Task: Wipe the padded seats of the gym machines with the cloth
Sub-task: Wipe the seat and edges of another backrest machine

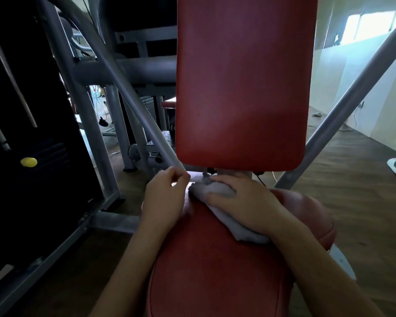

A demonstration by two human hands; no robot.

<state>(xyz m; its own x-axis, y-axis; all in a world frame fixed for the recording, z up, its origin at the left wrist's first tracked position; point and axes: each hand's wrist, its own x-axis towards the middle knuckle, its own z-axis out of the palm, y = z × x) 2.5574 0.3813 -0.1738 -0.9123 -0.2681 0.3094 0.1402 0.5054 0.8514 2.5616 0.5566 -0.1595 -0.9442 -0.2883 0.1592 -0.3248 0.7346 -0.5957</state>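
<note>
Cloth (217, 190), pale grey, sits bunched at the rear edge of the red seat (215, 259), just below the upright backrest (242, 83). I have my right hand (247, 202) on top of it, fingers close together over the bunched end and thumb on the near side, gripping it against the pad. My left hand (165, 197) is at the seat's left rear corner, beside a slanted grey bar (133, 99). Its fingers are curled in with the thumb meeting the fingertips, and I cannot tell whether they pinch anything.
</note>
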